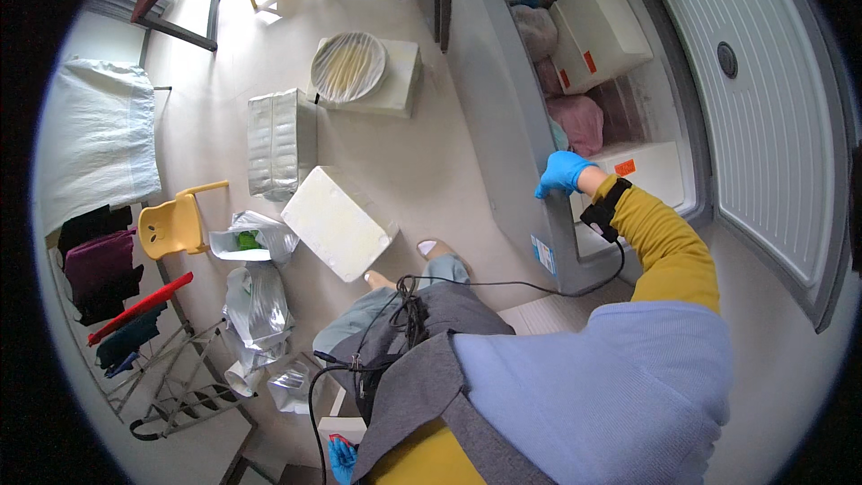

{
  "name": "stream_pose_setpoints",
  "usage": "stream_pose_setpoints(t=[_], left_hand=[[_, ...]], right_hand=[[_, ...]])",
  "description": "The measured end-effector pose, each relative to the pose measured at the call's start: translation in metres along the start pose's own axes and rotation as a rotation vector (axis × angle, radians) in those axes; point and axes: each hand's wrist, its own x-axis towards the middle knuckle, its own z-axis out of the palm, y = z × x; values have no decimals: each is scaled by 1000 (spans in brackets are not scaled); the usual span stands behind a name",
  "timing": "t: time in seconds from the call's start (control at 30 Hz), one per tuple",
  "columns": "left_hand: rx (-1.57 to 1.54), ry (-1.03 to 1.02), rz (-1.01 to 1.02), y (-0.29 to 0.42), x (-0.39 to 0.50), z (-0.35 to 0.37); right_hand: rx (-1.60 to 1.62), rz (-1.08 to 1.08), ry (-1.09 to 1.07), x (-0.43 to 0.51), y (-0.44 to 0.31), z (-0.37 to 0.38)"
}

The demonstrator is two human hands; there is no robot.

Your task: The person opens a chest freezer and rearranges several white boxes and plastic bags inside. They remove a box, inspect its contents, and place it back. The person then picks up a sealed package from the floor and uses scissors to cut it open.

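Observation:
My right hand, in a blue glove, grips the near rim of a grey chest freezer. Inside the freezer lie a large white foam box with orange labels, another white box, and pink bagged items. At the bottom edge, a crumpled blue glove shape, apparently my left hand, touches something red beside a small white box. My clothing hides most of that side, so its grip is unclear.
The freezer lid stands raised at right. On the floor are a foam box, silver insulated bags, a silver-wrapped block, a round covered tray on a box, and a yellow child's chair. A black cable crosses my lap.

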Motion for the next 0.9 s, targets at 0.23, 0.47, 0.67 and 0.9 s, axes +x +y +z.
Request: stream_pose_setpoints(t=[0.23,0.47,0.67,0.9], left_hand=[[17,-5,-14,-6,0,-4],[47,-53,5,1,7,6],[122,-130,54,23,18,22],[181,-177,68,42,28,35]], right_hand=[[94,58,-60,5,2,2],[38,1,-11,2,5,1],[14,-9,95,-6,2,5],[-14,-13,198,1,1,17]])
